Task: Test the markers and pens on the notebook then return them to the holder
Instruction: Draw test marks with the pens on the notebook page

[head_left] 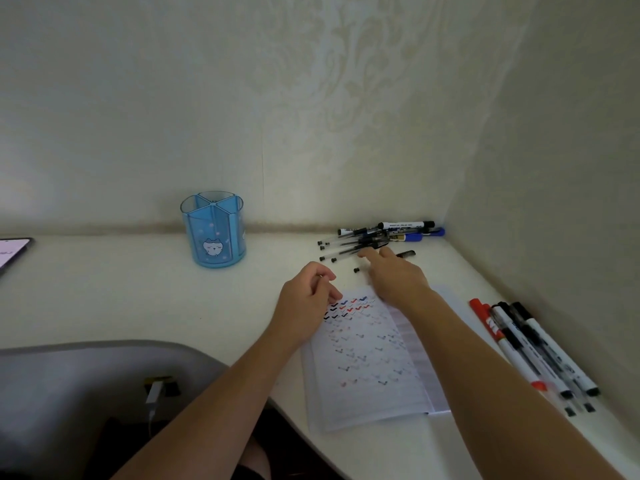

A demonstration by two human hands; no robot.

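An open notebook [370, 358] lies on the white desk [138, 299], its page covered with black, red and blue check marks. My left hand [308, 299] rests at the page's top left corner with fingers loosely curled, holding nothing I can see. My right hand [394, 275] reaches past the notebook, fingers stretched toward a pile of pens and markers [377, 237] in the back corner. A single black pen [403, 254] lies just beyond its fingertips. The blue divided pen holder [214, 233] stands empty at the back left.
Several markers and pens [533, 351] lie in a row along the right wall. A small black cap [356, 270] sits loose near my right hand. A phone [14, 252] lies at the left edge. A grey chair back [86, 393] is below the desk.
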